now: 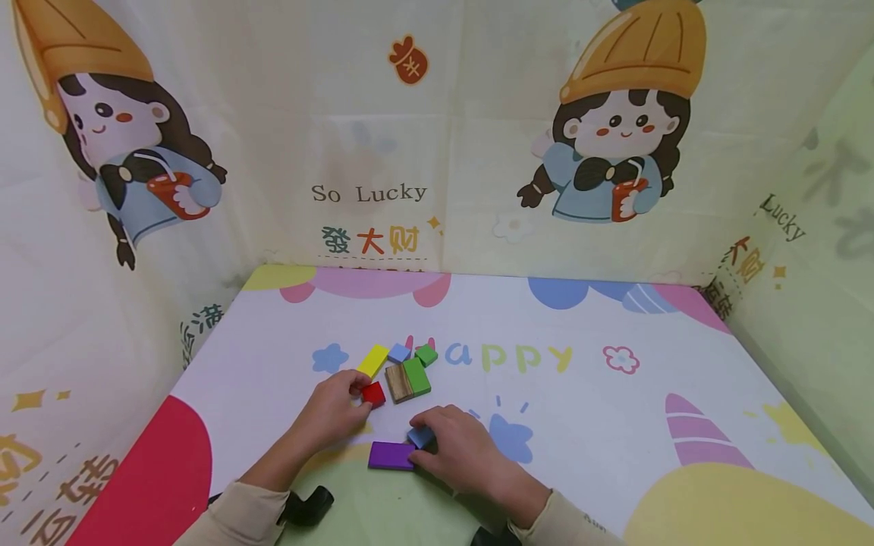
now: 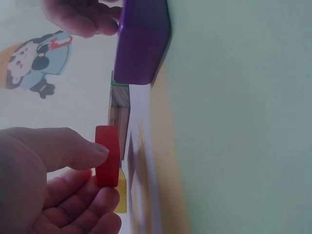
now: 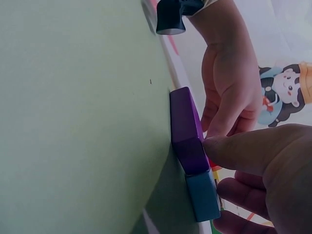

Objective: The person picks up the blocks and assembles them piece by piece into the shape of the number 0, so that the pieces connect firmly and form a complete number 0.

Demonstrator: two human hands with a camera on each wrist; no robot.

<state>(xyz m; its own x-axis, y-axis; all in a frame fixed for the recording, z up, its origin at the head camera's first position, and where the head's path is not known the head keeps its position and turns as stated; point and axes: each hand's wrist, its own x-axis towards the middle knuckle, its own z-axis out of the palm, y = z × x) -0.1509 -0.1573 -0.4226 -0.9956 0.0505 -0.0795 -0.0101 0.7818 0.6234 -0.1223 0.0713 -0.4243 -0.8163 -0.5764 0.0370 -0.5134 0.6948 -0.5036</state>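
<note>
My left hand (image 1: 331,409) pinches a small red block (image 1: 373,395) between thumb and fingers, as the left wrist view shows from the side. To the right and nearer, my right hand (image 1: 460,447) has its fingers around a blue block (image 1: 421,437). Its thumb touches the right end of a flat purple block (image 1: 391,455). In the right wrist view, the blue block (image 3: 203,195) sits against the end of the purple block (image 3: 187,131).
Just beyond the hands stand a wood-grain block (image 1: 399,384) and a green block (image 1: 416,377) side by side. A yellow block (image 1: 372,362), another blue block (image 1: 399,353) and a small green block (image 1: 426,354) lie around them. Printed cloth walls (image 1: 478,243) enclose the table.
</note>
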